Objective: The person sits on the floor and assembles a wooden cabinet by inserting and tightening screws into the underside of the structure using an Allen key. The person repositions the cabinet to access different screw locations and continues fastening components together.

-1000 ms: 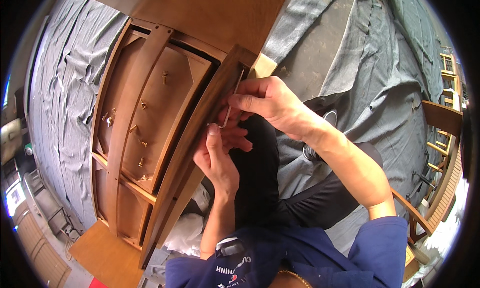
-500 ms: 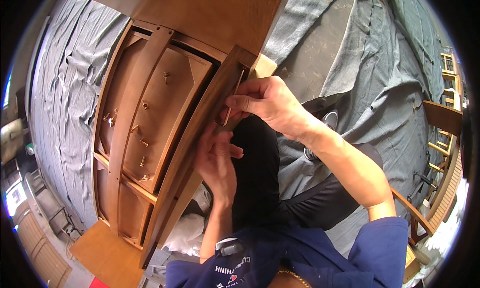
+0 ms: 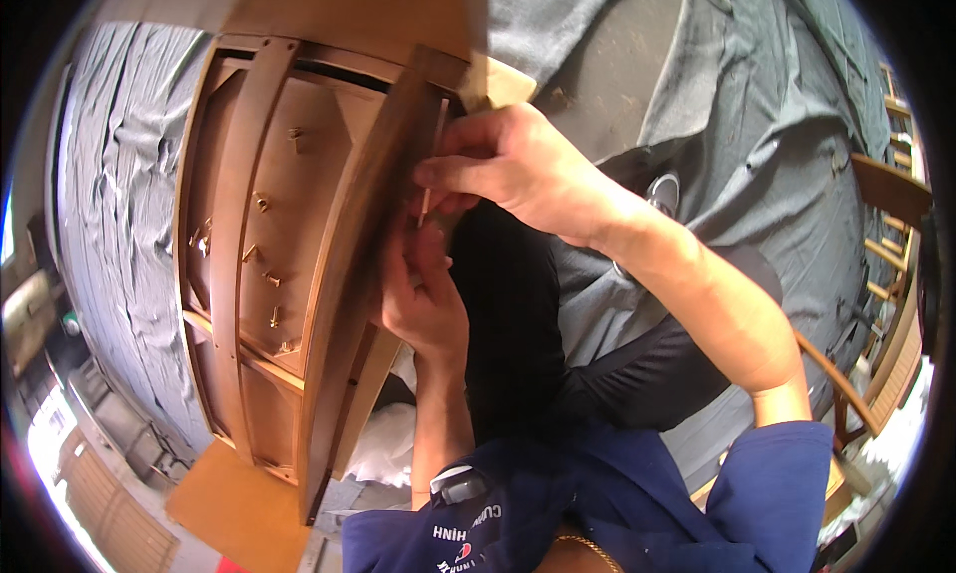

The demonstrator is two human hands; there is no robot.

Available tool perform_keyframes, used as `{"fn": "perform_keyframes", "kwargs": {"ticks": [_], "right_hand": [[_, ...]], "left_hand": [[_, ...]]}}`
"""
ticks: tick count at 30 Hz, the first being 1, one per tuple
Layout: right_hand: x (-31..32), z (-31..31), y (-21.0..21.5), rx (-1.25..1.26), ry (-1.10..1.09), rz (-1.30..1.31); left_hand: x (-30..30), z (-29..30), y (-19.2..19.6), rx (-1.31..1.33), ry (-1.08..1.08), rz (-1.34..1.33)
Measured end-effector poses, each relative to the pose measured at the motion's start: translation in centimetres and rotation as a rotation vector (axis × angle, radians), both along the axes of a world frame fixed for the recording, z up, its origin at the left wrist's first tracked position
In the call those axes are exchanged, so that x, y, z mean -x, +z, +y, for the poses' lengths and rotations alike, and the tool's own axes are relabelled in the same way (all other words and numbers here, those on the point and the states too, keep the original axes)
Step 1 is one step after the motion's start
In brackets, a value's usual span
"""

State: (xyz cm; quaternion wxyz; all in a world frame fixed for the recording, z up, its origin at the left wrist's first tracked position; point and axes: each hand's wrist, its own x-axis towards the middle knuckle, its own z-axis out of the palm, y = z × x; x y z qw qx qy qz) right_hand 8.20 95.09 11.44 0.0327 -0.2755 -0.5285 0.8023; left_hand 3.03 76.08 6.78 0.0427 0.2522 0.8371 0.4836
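"Thin rod (image 3: 440, 125): where can it be seen?"

"It is held in the middle of the scene, by the right face of the long wooden board (image 3: 349, 304). Whether the wood is touched by it cannot be told."

"How is it held?"

"It is pinched between the thumb and fingers of the right hand (image 3: 518, 165). The left hand (image 3: 423, 299) is seen just nearer, with its fingers bent by the rod's near end. Whether anything is gripped there cannot be told, as the fingers are blurred and partly hidden."

"What could go wrong?"

"The rod could be made to slip by a loose pinch or a bad slant. The wood could be scratched by its tip. The gold bolts (image 3: 275, 316) on the brown panel (image 3: 324, 125) seem loose, and could be rolled away if the wood is bumped. A dropped bit could be lost in the folds of the grey cloth (image 3: 717, 95)."

"And the room for moving?"

"On the left, the way is blocked by the board's long edge. Past the far end, a pale block (image 3: 510, 80) could be knocked by the knuckles. More room is found on the right, over the cloth."
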Motion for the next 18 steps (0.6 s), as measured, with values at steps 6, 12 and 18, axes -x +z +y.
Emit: {"fn": "perform_keyframes", "kwargs": {"ticks": [6,12,18], "right_hand": [[-0.1,0.6,-0.7,-0.127,0.019,-0.045],[-0.2,1.0,-0.1,-0.143,0.09,-0.022],[-0.5,1.2,-1.4,0.006,0.057,0.046]], "left_hand": [[-0.4,0.8,0.5,0.097,-0.012,0.025],[-1.0,1.7,0.8,0.035,0.046,-0.072],[1.4,1.3,4.1,-0.643,0.016,-1.382]]}}
